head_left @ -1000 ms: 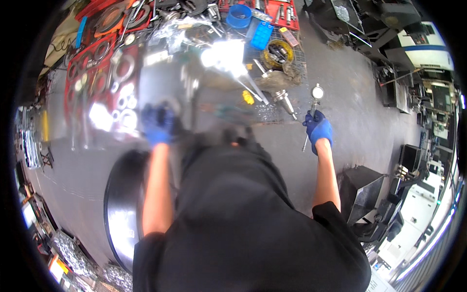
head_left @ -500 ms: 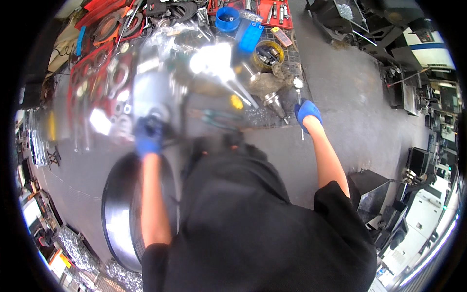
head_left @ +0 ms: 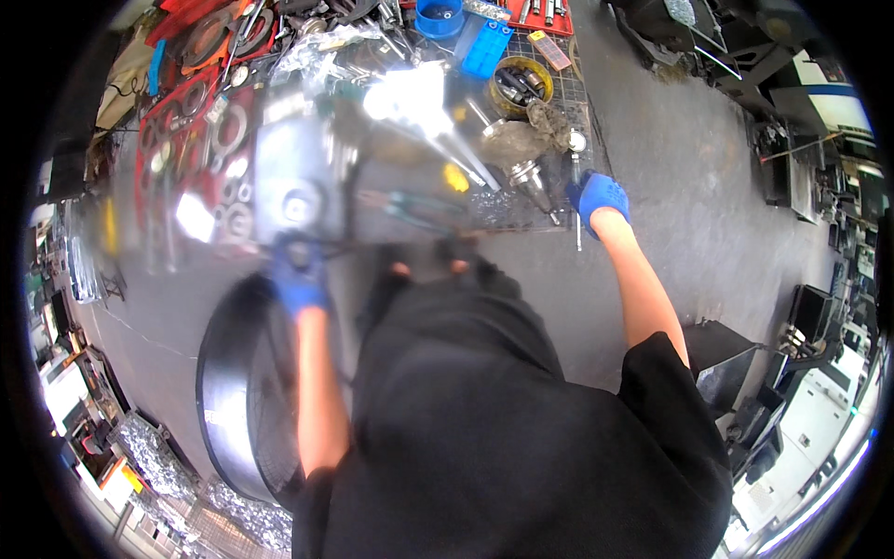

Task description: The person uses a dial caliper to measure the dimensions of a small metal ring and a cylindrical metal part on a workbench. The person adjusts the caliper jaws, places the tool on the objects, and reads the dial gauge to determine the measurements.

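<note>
My right hand (head_left: 601,199), in a blue glove, is closed around the stem of a dial bore gauge (head_left: 577,142). The gauge's round white dial stands above the hand and its thin rod comes out below, beside the table's right edge. My left hand (head_left: 300,275), also blue-gloved, is smeared; its fingers are too blurred to read. It is just below a grey plate-like thing (head_left: 291,154) with a ring-shaped part (head_left: 299,205) at its near end. Left of the gauge lie a tapered metal tool holder (head_left: 533,186) and a dirty rag (head_left: 521,142).
A yellow round tub (head_left: 538,70) of dark metal parts, a blue tub (head_left: 440,26) and a blue case (head_left: 487,51) stand at the back. Teal-handled pliers (head_left: 419,210) lie near the front edge. A large black-rimmed drum (head_left: 223,391) stands by my left forearm.
My left hand has drawn back toward me, off the ring-shaped part. My right hand, with the bore gauge, has shifted slightly right and away from me. The view has moved a little.
</note>
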Demonstrator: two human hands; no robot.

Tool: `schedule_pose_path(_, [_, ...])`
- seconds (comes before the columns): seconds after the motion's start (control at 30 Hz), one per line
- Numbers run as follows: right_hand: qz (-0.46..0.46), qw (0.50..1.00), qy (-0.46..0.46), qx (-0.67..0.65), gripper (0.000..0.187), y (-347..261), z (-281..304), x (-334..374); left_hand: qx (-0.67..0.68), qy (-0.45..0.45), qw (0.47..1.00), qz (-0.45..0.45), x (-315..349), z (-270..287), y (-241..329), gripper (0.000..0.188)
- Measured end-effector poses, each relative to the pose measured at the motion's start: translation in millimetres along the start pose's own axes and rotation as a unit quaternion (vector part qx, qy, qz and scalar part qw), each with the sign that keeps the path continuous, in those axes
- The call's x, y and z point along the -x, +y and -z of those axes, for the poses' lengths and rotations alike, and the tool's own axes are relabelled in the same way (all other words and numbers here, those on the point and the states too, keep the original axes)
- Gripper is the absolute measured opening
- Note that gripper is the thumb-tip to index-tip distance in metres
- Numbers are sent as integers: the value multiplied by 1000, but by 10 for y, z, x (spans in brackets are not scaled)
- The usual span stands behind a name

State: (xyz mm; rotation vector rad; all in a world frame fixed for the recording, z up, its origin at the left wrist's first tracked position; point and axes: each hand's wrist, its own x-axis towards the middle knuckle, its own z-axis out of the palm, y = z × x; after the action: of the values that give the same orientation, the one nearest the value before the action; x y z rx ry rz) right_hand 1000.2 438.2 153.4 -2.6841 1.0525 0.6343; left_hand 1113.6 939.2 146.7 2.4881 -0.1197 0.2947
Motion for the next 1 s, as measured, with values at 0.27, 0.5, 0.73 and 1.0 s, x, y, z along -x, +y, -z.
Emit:
schedule_pose_path(0.27, [-16, 987, 89, -133, 38, -439, 377, 526, 39, 24, 999, -16, -238, 33, -175, 34])
schedule_pose_path(0.5, [78, 972, 114, -191, 39, -1106, 294, 712, 70, -69, 995, 22, -259, 161, -243, 30])
schedule_pose_path(0.73, [150, 969, 23, -193, 39, -1645, 153, 916, 96, -79, 992, 19, -224, 270, -295, 34])
schedule_pose_path(1.0, [219, 973, -39, -55, 43, -1900, -213, 1037, 84, -98, 992, 12, -276, 282, -460, 36])
